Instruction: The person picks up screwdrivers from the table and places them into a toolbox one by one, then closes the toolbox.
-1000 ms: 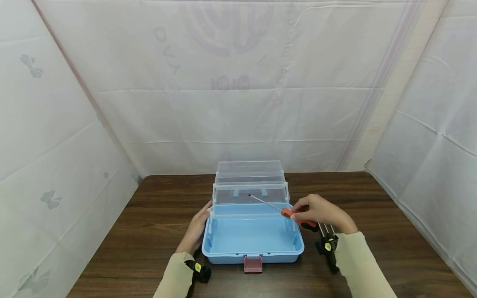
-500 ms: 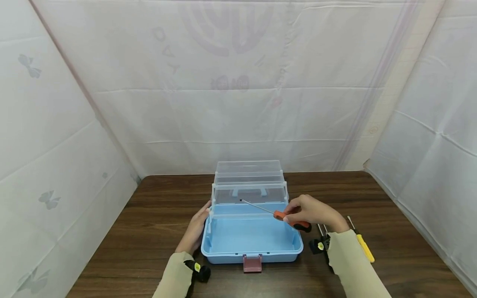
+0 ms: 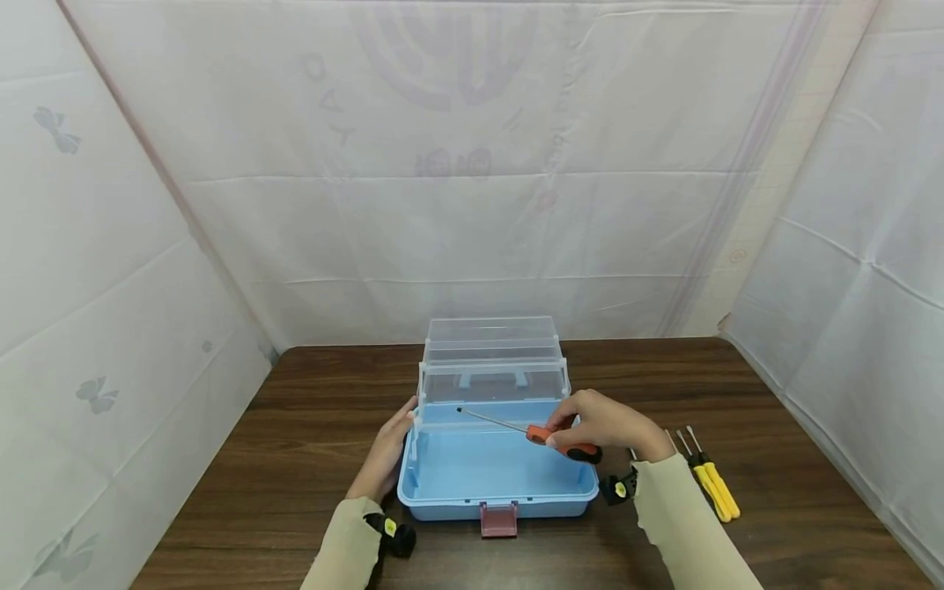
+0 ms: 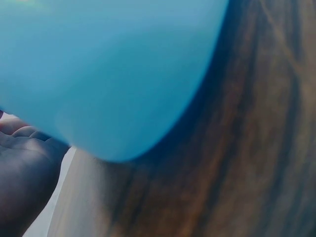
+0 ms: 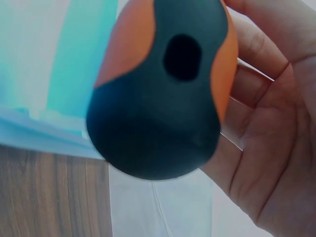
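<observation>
My right hand (image 3: pixel 608 422) pinches a screwdriver (image 3: pixel 538 434) by its orange and black handle, holding it over the open blue toolbox (image 3: pixel 497 510). The shaft points left across the box. Close up in the right wrist view, the black handle end (image 5: pixel 158 128) has a dark hole, and the fingers lie along its side. My left hand (image 3: pixel 385 455) rests against the box's left side; its fingertips are partly hidden behind the box. In the left wrist view, the palm (image 4: pixel 29 173) shows beside the blurred blue wall (image 4: pixel 123 98).
Clear plastic trays (image 3: pixel 490 378) stand raised at the back of the box. A mauve latch (image 3: pixel 499 521) hangs at its front. Yellow-handled screwdrivers (image 3: pixel 719 492) lie on the wooden table (image 3: pixel 295 459) to the right, partly behind the right sleeve. White sheets (image 3: pixel 472 229) surround the table.
My right hand has moved left and slightly down with the screwdriver, further over the box. The yellow-handled screwdrivers have come into view beside the sleeve. The left hand stays at the box.
</observation>
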`<act>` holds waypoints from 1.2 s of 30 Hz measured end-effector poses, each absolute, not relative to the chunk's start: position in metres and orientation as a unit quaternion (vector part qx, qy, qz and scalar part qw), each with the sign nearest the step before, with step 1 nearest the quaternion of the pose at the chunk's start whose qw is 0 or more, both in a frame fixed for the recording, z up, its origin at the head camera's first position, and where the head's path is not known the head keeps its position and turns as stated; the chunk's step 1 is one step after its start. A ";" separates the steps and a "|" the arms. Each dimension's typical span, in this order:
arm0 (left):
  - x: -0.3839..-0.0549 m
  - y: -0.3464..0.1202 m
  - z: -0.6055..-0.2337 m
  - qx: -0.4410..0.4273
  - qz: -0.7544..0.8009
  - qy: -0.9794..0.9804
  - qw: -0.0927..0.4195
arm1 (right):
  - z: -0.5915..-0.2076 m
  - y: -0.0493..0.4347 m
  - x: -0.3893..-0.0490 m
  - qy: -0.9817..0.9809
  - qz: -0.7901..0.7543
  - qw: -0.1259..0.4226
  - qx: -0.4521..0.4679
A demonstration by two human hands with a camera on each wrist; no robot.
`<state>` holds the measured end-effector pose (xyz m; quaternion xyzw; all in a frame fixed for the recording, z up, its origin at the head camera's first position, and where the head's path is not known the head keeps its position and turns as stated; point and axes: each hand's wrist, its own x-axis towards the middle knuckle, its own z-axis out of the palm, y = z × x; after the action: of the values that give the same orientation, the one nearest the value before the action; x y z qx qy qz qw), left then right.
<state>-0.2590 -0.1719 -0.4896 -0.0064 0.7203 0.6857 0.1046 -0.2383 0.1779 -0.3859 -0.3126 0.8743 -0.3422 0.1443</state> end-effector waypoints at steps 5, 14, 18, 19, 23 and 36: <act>-0.259 -0.172 -0.490 -0.005 0.687 0.719 0.102 | -0.388 0.173 -0.238 0.874 -0.340 0.150 -0.312; -0.259 -0.171 -0.489 -0.007 0.688 0.718 0.101 | -0.394 0.168 -0.237 0.867 -0.336 0.157 -0.332; -0.258 -0.172 -0.489 -0.007 0.688 0.719 0.101 | -0.396 0.166 -0.237 0.869 -0.331 0.159 -0.333; -0.258 -0.172 -0.489 -0.005 0.688 0.719 0.101 | -0.397 0.166 -0.237 0.868 -0.332 0.160 -0.334; -0.258 -0.172 -0.489 -0.005 0.688 0.719 0.100 | -0.398 0.162 -0.235 0.864 -0.334 0.167 -0.337; -0.259 -0.173 -0.492 0.005 0.693 0.714 0.097 | -0.408 0.153 -0.231 0.873 -0.314 0.185 -0.323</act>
<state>-0.2588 -0.1727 -0.4917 0.0045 0.7142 0.6932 0.0968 -0.2313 0.1531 -0.4084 -0.3228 0.8734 -0.3144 0.1849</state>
